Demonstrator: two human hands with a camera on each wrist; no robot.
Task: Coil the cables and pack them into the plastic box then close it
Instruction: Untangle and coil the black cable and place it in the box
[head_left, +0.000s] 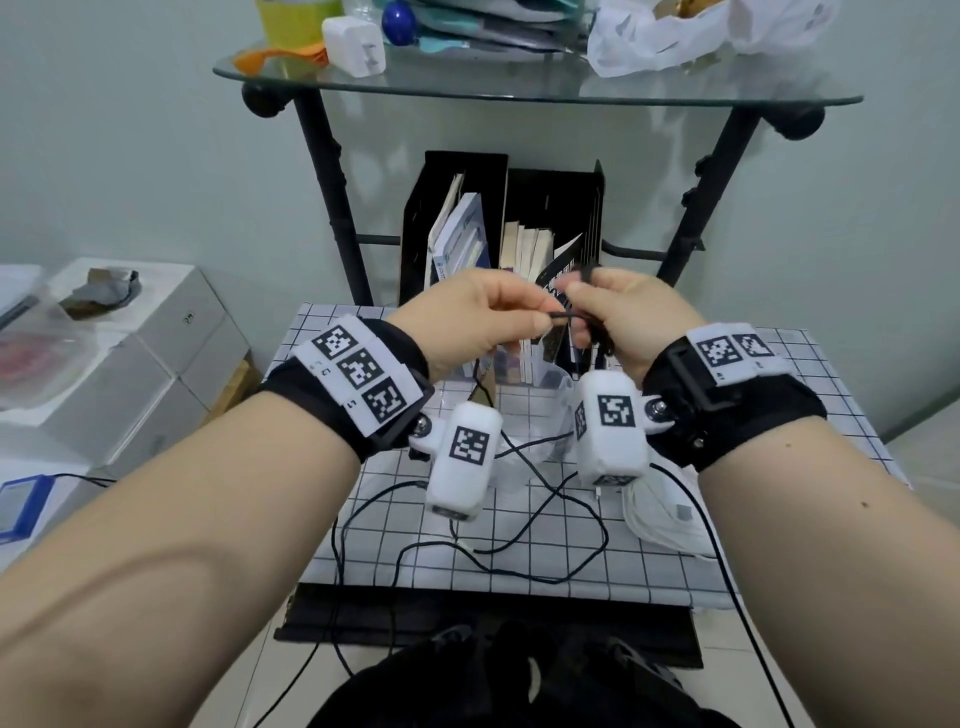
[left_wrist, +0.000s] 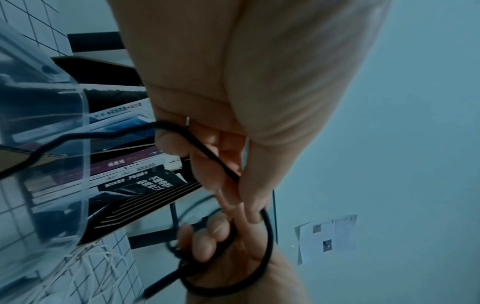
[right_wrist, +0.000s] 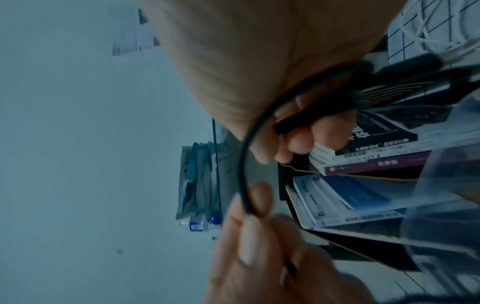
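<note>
Reading what we can, we find only Chinese characters in white on the cover of a black book (left_wrist: 145, 185) and along the spines of the upright books (head_left: 524, 249) in the black file holder (head_left: 467, 171), too blurred to make out; the white wrist bands (head_left: 358, 371) carry square black-and-white coded markers. Our head view alone shows the thin black cable (head_left: 545, 514) trailing in loose loops over the white grid-patterned tabletop (head_left: 779, 374) and off its near edge, a bundle of white cable (head_left: 660, 525) lying at the right of it, and the clear plastic box (head_left: 524, 441) standing on the table below our hands. Our left wrist view alone shows black loops already gathered round the fingers of our right hand (head_left: 628, 317), with a plug end sticking out below. Our left hand (head_left: 478, 317) pinches the black cable between thumb and curled fingers; our right hand's fingers are curled round the coil, and the right wrist view shows a black plug (right_wrist: 298, 121) pressed under them. Both hands are raised above the table, nearly touching
</note>
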